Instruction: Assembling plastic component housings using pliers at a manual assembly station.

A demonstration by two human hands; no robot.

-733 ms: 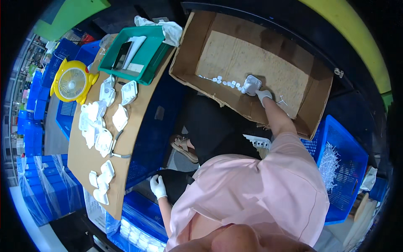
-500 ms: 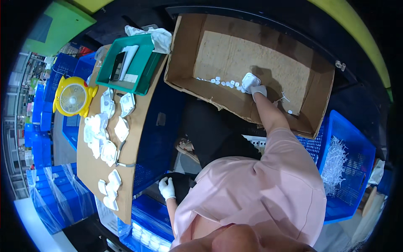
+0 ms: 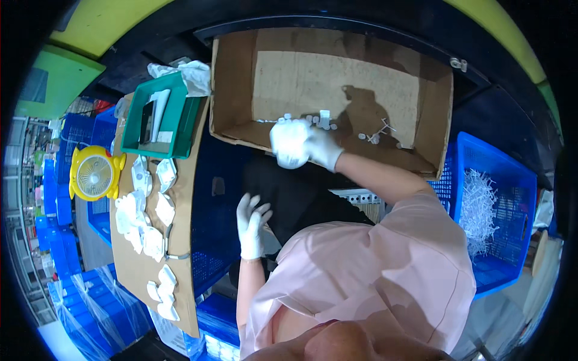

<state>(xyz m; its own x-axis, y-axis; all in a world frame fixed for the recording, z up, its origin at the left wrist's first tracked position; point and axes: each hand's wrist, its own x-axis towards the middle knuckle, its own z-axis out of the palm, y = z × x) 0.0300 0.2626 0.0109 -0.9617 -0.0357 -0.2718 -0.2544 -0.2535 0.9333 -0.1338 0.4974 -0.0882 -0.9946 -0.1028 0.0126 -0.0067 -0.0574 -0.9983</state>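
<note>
My right hand (image 3: 325,150), in a white glove, grips a white plastic housing (image 3: 290,143) over the near edge of a shallow cardboard box (image 3: 331,150). Small white plastic pieces (image 3: 325,118) lie along the near side of the box floor, along with thin white branching runners (image 3: 385,126) toward the right. Nothing is in my gloved left hand (image 3: 251,221); it hovers in front of my body with its fingers apart. Several white plastic housings (image 3: 153,242) rest on the brown tabletop (image 3: 186,265) to my left.
A green tray (image 3: 188,126) with papers and a dark flat object stands at the table's far end. Left of the table is a yellow fan (image 3: 95,173). On the right, a blue crate (image 3: 500,265) holds thin white plastic scraps (image 3: 478,210). Wrapped blue bins (image 3: 102,301) stand lower left.
My right hand has lifted the white housing from inside the box and brought it nearer and leftward. My left hand has risen forward with its fingers spreading. The whole view has shifted slightly.
</note>
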